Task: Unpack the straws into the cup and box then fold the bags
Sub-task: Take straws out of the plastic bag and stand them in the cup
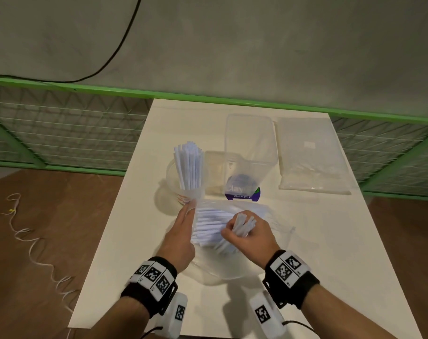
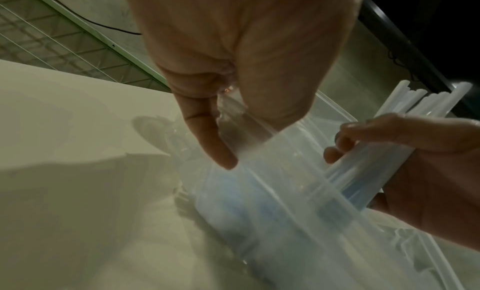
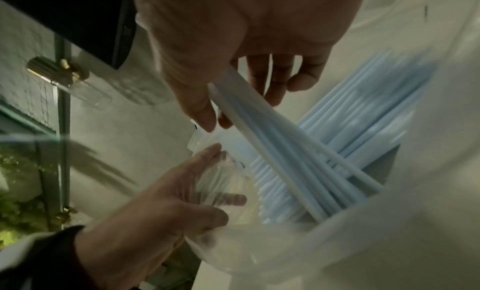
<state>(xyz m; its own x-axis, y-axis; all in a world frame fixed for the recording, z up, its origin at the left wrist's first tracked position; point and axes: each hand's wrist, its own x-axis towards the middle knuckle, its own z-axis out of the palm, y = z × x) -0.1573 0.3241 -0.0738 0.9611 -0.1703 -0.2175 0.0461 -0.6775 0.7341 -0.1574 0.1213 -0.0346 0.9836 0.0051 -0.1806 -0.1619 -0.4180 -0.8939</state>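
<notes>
— Right hand (image 1: 247, 237)?
— Clenched round a bunch of straws (image 1: 243, 223), ends still in the bag (image 1: 276, 216); left hand (image 1: 183, 231) seems to pinch the bag's mouth, blurred.
— Beyond?
— Cup (image 1: 183, 187) full of straws; box (image 1: 249, 152) beside it; second bag (image 1: 308, 152) flat on the counter (image 1: 330, 265).

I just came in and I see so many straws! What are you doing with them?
A person is unpacking straws from a clear plastic bag lying on the white table. The left hand holds the bag's opening, while the right hand grips a small bunch of straws pulled from it. Many more straws remain in the bag. The cup behind already stands full of straws, the tall clear box looks empty, and another bag lies flat beside it.
</notes>
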